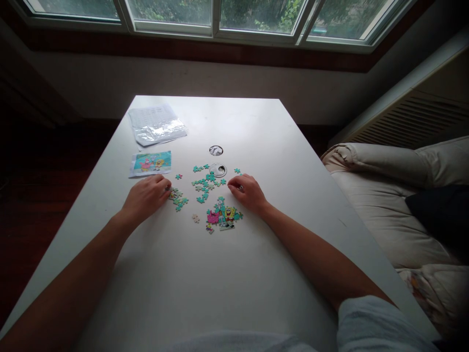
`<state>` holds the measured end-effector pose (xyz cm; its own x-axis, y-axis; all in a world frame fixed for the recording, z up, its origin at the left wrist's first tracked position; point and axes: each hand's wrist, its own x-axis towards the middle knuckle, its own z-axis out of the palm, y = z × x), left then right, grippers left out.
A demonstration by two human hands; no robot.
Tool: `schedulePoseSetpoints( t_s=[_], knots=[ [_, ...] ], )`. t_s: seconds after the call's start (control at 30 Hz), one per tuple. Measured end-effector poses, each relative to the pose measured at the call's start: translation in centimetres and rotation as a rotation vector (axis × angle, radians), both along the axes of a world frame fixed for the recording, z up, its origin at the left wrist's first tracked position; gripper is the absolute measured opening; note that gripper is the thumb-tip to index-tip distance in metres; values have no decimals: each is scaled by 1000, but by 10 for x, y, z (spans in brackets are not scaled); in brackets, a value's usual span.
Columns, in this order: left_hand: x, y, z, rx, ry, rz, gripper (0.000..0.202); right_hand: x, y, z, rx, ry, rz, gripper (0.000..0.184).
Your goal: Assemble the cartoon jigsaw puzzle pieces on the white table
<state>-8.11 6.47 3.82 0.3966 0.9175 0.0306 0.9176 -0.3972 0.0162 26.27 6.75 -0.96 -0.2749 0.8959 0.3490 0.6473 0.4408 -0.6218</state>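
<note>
On the white table [205, 274], my left hand [145, 196] rests with its fingers curled in, beside a cluster of jigsaw puzzle pieces [178, 199]. A small pale spot shows at its fingertips; whether it is a piece I cannot tell. My right hand [249, 193] is also closed, just right of the loose turquoise puzzle pieces [208, 183], and a similar small spot shows between its fingers. Nearer to me lies a partly joined puzzle [222, 215] with pink, turquoise and yellow cartoon figures. A few pale pieces [196, 218] lie to its left.
A reference picture card [152, 163] lies beyond my left hand, and papers in a clear plastic sleeve [157, 124] lie farther back. Two round cable openings, one with a ring [224, 170], are in the tabletop. A cream sofa [373, 195] stands at the right, windows ahead.
</note>
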Motion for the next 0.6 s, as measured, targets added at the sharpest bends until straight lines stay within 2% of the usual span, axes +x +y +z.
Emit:
schedulePoseSetpoints(
  t_s=[0.3, 0.47, 0.6],
  knots=[
    [-1, 0, -1, 22, -15, 50, 29, 4, 0, 6, 6, 40, -57, 9],
    [0, 2, -2, 50, 21, -4, 32, 3, 0, 7, 13, 60, -76, 10],
    [-6, 8, -6, 14, -52, -24, 28, 3, 1, 6, 18, 60, -70, 9]
  ],
)
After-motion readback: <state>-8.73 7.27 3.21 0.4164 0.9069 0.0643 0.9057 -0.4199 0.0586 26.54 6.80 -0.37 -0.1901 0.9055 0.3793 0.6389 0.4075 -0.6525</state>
